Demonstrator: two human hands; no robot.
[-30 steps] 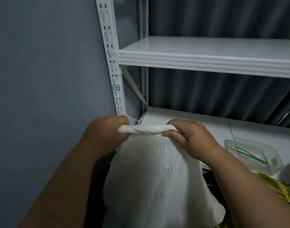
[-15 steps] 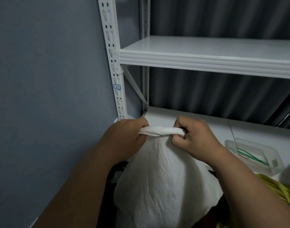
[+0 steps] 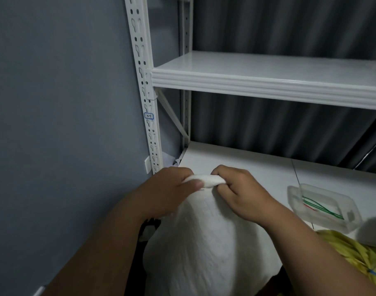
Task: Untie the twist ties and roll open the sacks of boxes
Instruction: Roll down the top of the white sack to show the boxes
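A white sack [image 3: 206,248] fills the lower middle of the head view, its top rim rolled into a thick white band [image 3: 204,180]. My left hand [image 3: 170,191] grips the left end of that rolled band, thumb on top. My right hand [image 3: 240,193] grips the right end with curled fingers. The two hands sit close together, almost touching. What is inside the sack is hidden. A yellow sack [image 3: 353,255] lies at the lower right, with a blue tie [image 3: 374,272] on it.
A white metal rack has an upper shelf [image 3: 268,82] and a lower shelf [image 3: 257,167] behind the sack. A clear plastic tray [image 3: 323,206] with green and red twist ties sits on the lower shelf at right. Grey wall at left.
My hands have come closer together along the rolled rim, so the visible band between them is shorter. The sack top has shifted right, toward the shelf.
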